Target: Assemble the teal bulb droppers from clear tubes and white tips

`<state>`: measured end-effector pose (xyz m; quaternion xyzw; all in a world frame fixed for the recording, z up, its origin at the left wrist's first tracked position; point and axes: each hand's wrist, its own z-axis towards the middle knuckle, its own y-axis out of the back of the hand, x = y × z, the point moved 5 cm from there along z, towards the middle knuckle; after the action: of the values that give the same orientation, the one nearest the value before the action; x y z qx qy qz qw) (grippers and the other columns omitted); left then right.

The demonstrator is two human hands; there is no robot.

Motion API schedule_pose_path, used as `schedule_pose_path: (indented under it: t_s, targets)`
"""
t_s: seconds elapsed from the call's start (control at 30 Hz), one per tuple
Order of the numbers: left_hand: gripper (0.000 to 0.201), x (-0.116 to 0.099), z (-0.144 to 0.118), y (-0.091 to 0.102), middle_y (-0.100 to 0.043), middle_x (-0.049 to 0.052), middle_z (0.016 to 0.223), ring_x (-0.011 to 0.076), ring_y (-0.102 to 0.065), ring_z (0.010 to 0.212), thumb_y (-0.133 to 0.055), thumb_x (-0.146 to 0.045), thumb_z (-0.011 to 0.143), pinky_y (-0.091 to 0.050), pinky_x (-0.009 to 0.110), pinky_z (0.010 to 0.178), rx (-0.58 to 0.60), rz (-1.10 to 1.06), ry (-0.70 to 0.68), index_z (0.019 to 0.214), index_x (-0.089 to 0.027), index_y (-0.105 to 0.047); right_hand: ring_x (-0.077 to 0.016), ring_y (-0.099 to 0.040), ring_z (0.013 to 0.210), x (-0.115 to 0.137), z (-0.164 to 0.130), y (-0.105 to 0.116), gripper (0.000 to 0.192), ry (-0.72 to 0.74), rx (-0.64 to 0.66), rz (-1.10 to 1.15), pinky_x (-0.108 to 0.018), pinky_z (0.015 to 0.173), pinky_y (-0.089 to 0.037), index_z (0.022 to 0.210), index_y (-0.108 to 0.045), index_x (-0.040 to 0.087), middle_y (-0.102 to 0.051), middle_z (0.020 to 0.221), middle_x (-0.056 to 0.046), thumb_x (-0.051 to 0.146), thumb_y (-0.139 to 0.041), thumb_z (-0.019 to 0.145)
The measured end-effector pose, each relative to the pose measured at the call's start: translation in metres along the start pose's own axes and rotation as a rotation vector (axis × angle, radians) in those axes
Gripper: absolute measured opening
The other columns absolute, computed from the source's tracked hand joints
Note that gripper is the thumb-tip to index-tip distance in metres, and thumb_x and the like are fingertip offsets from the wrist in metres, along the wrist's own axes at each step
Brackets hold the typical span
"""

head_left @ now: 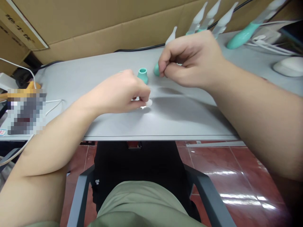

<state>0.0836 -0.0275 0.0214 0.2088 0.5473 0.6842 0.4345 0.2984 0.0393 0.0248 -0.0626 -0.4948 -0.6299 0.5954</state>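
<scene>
My left hand (123, 91) is closed in a pinch just above the desk, on a small white piece (149, 102) that pokes out past the fingertips. Most of that piece is hidden by the fingers. Right behind the hand stands a teal rubber bulb (142, 75) with its round mouth facing up. My right hand (187, 60) is raised to the right, its fingers curled together; whatever they may hold is too hidden to tell. Behind it, another teal bulb (156, 69) shows in part, and a white pointed nozzle (171, 36) sticks up beyond the knuckles.
Several teal-and-white bulb syringes with pointed nozzles (223, 22) stand at the back; one (243, 36) leans at the right. A white mouse (289, 66) and cables lie at the right. On the left are an orange object (29, 90) and a blurred-out item (27, 113). Cardboard (94, 25) lines the back.
</scene>
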Motion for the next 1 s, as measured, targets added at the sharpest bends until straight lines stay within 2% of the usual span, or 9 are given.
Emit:
schedule_pose_path:
  t_s: [0.1, 0.17, 0.23, 0.3, 0.47, 0.57, 0.63, 0.77, 1.0]
  targets:
    - [0.023, 0.005, -0.003, 0.014, -0.093, 0.002, 0.095, 0.0243, -0.086, 0.09, -0.078, -0.037, 0.111, -0.069, 0.048, 0.093, -0.202, -0.159, 0.028, 0.089, -0.031, -0.082, -0.0171, -0.07, 0.077, 0.005, 0.0, 0.001, 0.02, 0.026, -0.071, 0.215, -0.038, 0.073, -0.052, 0.082, -0.081, 0.029, -0.082, 0.087, 0.0, 0.011, -0.085, 0.089]
    - [0.024, 0.012, -0.006, 0.027, -0.093, 0.001, 0.096, 0.0225, -0.085, 0.092, -0.084, -0.037, 0.11, -0.068, 0.049, 0.09, -0.424, -0.237, 0.067, 0.088, -0.031, -0.082, -0.0158, -0.073, 0.075, 0.005, 0.001, -0.003, 0.016, 0.013, -0.065, 0.336, -0.035, 0.072, -0.057, 0.089, -0.086, 0.03, -0.084, 0.089, 0.0, 0.022, -0.099, 0.093]
    - [0.023, 0.018, -0.008, 0.035, -0.093, -0.001, 0.099, 0.0187, -0.081, 0.094, -0.088, -0.035, 0.112, -0.067, 0.05, 0.092, -0.538, -0.283, 0.1, 0.09, -0.03, -0.082, -0.0161, -0.077, 0.075, 0.003, 0.003, -0.01, 0.029, 0.001, -0.061, 0.422, -0.033, 0.072, -0.064, 0.094, -0.089, 0.029, -0.086, 0.09, 0.0, 0.036, -0.116, 0.089]
    - [0.032, 0.023, -0.004, 0.031, -0.096, -0.001, 0.111, 0.0159, -0.081, 0.104, -0.088, -0.046, 0.121, -0.071, 0.049, 0.101, -0.405, -0.277, 0.195, 0.096, -0.029, -0.08, -0.0178, -0.082, 0.078, 0.003, 0.003, -0.016, 0.046, -0.017, -0.082, 0.48, -0.033, 0.075, -0.07, 0.094, -0.09, 0.027, -0.088, 0.089, -0.001, 0.049, -0.128, 0.08]
    - [0.055, 0.023, -0.002, 0.03, -0.096, 0.003, 0.112, 0.0175, -0.08, 0.107, -0.079, -0.073, 0.126, -0.073, 0.048, 0.101, -0.394, -0.258, 0.25, 0.1, -0.025, -0.076, -0.0169, -0.085, 0.077, 0.008, 0.001, -0.023, 0.045, -0.054, -0.15, 0.591, -0.03, 0.076, -0.075, 0.09, -0.094, 0.026, -0.092, 0.087, 0.001, 0.045, -0.132, 0.075]
    - [0.045, 0.028, 0.001, 0.021, -0.096, 0.001, 0.101, 0.0191, -0.086, 0.098, -0.096, -0.061, 0.114, -0.073, 0.045, 0.09, -0.442, -0.421, 0.247, 0.09, -0.028, -0.077, -0.0157, -0.087, 0.077, 0.008, 0.001, -0.023, 0.042, -0.031, -0.173, 0.589, -0.027, 0.077, -0.076, 0.091, -0.098, 0.026, -0.093, 0.089, 0.003, 0.041, -0.133, 0.074]
    - [0.046, 0.035, 0.004, 0.016, -0.092, 0.002, 0.089, 0.0229, -0.086, 0.079, -0.107, -0.057, 0.1, -0.066, 0.044, 0.067, -0.583, -0.525, 0.187, 0.081, -0.031, -0.075, -0.0158, -0.088, 0.079, 0.006, 0.002, -0.024, 0.044, 0.026, -0.186, 0.579, -0.027, 0.076, -0.077, 0.093, -0.099, 0.026, -0.094, 0.089, 0.003, 0.046, -0.133, 0.075]
    - [0.064, 0.056, 0.012, 0.002, -0.089, 0.005, 0.084, 0.0259, -0.081, 0.069, -0.116, -0.085, 0.081, -0.064, 0.047, 0.062, -0.59, -0.581, 0.238, 0.088, -0.033, -0.079, -0.0167, -0.09, 0.08, -0.001, 0.001, -0.025, 0.047, 0.084, -0.225, 0.544, -0.029, 0.076, -0.079, 0.094, -0.099, 0.025, -0.094, 0.089, 0.001, 0.055, -0.131, 0.078]
    - [0.042, 0.048, 0.009, 0.003, -0.095, 0.004, 0.096, 0.0284, -0.086, 0.086, -0.102, -0.073, 0.099, -0.068, 0.048, 0.076, -0.47, -0.442, 0.271, 0.101, -0.032, -0.093, -0.0171, -0.089, 0.08, 0.0, 0.0, -0.025, 0.046, 0.08, -0.261, 0.468, -0.031, 0.079, -0.079, 0.091, -0.101, 0.025, -0.095, 0.091, -0.001, 0.059, -0.13, 0.079]
